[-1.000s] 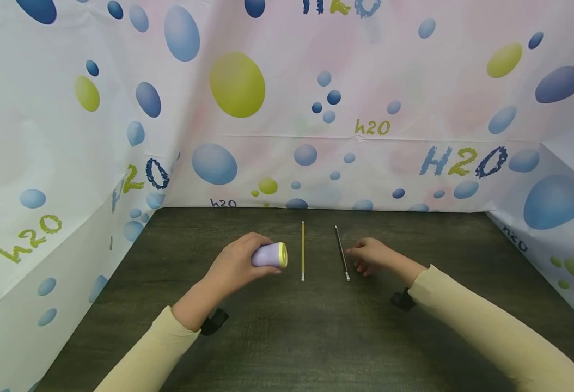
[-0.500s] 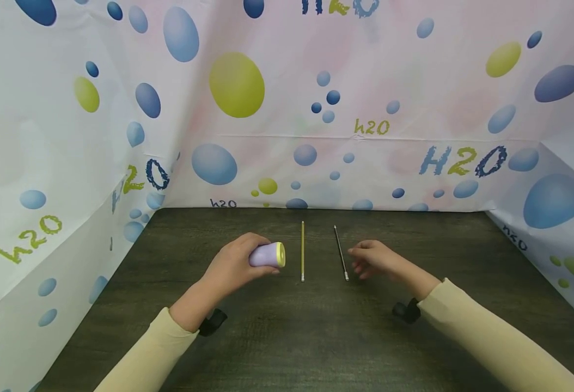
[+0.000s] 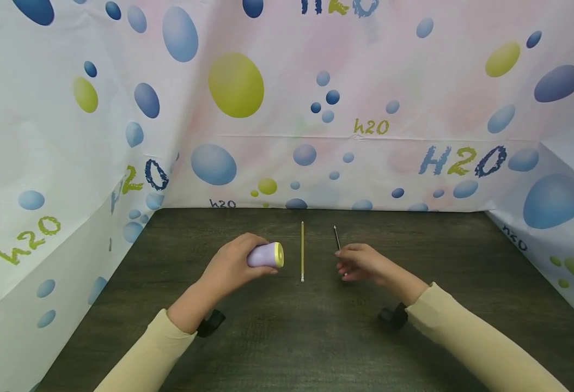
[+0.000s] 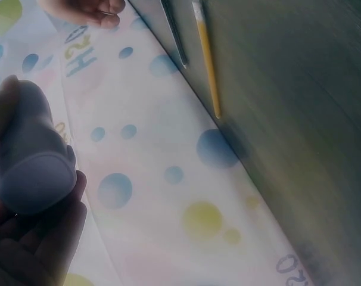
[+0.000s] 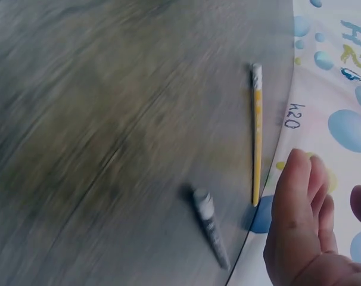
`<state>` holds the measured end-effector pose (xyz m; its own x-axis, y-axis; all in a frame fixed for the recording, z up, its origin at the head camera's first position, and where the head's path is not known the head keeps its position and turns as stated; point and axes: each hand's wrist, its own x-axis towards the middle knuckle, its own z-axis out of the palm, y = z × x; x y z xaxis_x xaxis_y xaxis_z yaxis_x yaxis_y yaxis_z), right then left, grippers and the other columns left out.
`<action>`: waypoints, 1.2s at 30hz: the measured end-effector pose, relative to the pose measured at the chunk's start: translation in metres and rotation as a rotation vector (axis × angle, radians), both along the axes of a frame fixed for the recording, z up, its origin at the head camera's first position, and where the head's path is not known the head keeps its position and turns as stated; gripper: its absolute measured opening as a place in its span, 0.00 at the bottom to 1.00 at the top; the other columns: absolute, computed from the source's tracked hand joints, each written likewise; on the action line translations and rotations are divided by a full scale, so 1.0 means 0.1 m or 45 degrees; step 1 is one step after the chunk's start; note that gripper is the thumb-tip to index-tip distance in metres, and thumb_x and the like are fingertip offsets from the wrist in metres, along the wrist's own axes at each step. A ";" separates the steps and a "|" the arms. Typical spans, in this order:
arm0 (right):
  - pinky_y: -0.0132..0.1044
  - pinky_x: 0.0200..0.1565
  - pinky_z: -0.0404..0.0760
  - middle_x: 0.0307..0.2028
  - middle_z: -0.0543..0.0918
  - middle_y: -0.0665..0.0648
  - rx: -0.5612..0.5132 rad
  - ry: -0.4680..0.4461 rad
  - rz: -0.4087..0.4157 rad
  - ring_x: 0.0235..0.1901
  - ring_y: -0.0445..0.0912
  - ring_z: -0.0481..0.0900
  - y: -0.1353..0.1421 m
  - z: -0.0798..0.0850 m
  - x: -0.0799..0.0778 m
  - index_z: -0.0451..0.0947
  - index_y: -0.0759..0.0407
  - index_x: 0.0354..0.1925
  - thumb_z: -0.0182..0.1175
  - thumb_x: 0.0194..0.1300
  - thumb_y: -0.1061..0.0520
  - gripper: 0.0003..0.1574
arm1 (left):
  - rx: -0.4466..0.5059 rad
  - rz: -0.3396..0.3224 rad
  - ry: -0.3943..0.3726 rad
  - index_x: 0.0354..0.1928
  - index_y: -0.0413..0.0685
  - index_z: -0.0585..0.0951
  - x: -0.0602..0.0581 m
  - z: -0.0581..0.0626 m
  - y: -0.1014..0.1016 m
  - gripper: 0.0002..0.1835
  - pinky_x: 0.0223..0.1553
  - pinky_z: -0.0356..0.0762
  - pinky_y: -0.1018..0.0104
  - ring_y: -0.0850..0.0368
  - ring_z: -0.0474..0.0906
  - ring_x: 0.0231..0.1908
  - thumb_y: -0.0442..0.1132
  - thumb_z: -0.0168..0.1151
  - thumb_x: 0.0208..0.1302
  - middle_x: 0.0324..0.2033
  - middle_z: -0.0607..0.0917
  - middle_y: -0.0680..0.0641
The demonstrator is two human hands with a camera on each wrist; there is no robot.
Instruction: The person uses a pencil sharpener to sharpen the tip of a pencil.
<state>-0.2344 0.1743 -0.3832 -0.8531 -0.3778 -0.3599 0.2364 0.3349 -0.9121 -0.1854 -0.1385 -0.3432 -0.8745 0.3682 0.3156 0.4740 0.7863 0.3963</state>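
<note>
My left hand [image 3: 229, 265] grips a lilac cylinder [image 3: 262, 255] with a yellow end, held sideways above the table. In the left wrist view its smooth rounded base [image 4: 37, 182] shows, and the fingers curl round its body. A yellow pencil [image 3: 303, 250] with a white eraser end lies between the hands. To its right is a dark pencil [image 3: 336, 236], partly covered by my right hand [image 3: 365, 263] in the head view. The right wrist view has the right fingers [image 5: 295, 214] fairly straight and the thumb apart, with nothing between them; the dark pencil [image 5: 211, 229] lies beside them.
A dark wood-patterned table [image 3: 287, 337] carries both pencils. White sheeting [image 3: 390, 65] with coloured dots and "H2O" lettering rises behind the table and along both sides. Black straps or camera mounts [image 3: 211, 323] sit under the wrists.
My right hand, first beside the dark pencil, has moved left and now covers its lower part in the head view. My left hand with the lilac cylinder has shifted very slightly left.
</note>
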 end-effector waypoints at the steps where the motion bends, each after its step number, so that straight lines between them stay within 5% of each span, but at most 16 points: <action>1: 0.36 0.45 0.88 0.40 0.81 0.55 -0.012 -0.005 -0.005 0.37 0.39 0.82 -0.02 0.00 0.00 0.62 0.79 0.69 0.48 0.80 0.54 0.33 | 0.000 -0.001 -0.001 0.53 0.42 0.83 0.00 0.00 0.00 0.28 0.47 0.82 0.51 0.49 0.84 0.45 0.45 0.81 0.53 0.50 0.87 0.44; 6: 0.40 0.49 0.88 0.50 0.80 0.65 -0.050 -0.020 -0.007 0.39 0.40 0.82 -0.11 -0.02 0.00 0.60 0.79 0.71 0.47 0.81 0.55 0.33 | -0.004 -0.003 -0.004 0.53 0.42 0.83 -0.01 0.01 0.01 0.28 0.47 0.82 0.50 0.49 0.84 0.46 0.46 0.81 0.52 0.50 0.87 0.43; 12: 0.42 0.50 0.88 0.47 0.80 0.60 -0.061 -0.057 -0.020 0.38 0.40 0.81 -0.21 -0.07 -0.04 0.63 0.78 0.70 0.47 0.81 0.55 0.31 | -0.009 -0.001 -0.009 0.54 0.41 0.82 -0.01 0.01 0.01 0.28 0.47 0.83 0.50 0.49 0.84 0.46 0.45 0.81 0.53 0.50 0.87 0.43; 23: 0.40 0.49 0.87 0.59 0.78 0.72 -0.022 -0.095 -0.008 0.38 0.39 0.82 -0.39 -0.12 -0.17 0.61 0.76 0.72 0.47 0.81 0.55 0.33 | -0.022 -0.010 -0.010 0.53 0.42 0.82 -0.02 0.02 0.02 0.27 0.47 0.82 0.50 0.50 0.84 0.45 0.46 0.80 0.54 0.50 0.87 0.43; 36: 0.48 0.56 0.85 0.66 0.73 0.76 0.046 -0.161 -0.041 0.55 0.56 0.83 -0.61 -0.16 -0.34 0.60 0.73 0.73 0.45 0.82 0.56 0.32 | -0.027 -0.014 -0.011 0.53 0.42 0.83 -0.03 0.01 0.00 0.27 0.46 0.82 0.51 0.50 0.84 0.45 0.47 0.80 0.55 0.50 0.87 0.44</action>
<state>-0.2681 0.1129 -0.3996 -0.8114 -0.3359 -0.4784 0.3601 0.3576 -0.8617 -0.1887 -0.1385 -0.3420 -0.8731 0.3844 0.3001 0.4794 0.7891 0.3841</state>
